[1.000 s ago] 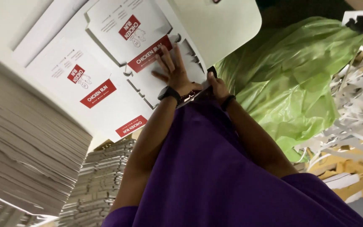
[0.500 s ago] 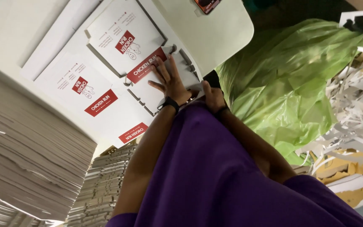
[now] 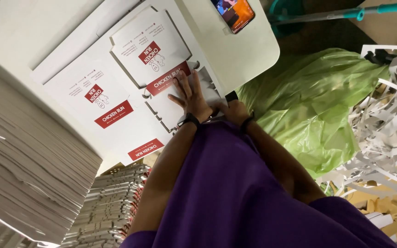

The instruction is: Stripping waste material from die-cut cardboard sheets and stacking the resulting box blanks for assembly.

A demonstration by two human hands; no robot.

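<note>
On the table point(image 3: 253, 50), your left hand point(image 3: 193, 97) lies flat, fingers spread, on the sheet point(image 3: 116, 92). Your right hand point(image 3: 235, 111), just beside it, grips the sheet's edge; a green bag point(image 3: 313, 105) sits right.

light: bright, even | shadows: soft | focus: sharp | edges: slight wide-angle bend

Matt printed cardboard sheet point(image 3: 116, 87) on a smooth, seemingly plastic table point(image 3: 249, 50); glossy, crinkled green plastic bag point(image 3: 318, 101)

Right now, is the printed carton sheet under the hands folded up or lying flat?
Flat. The carton sheet lies spread on the white table, its flaps unfolded, with the left hand pressing on it.
</note>
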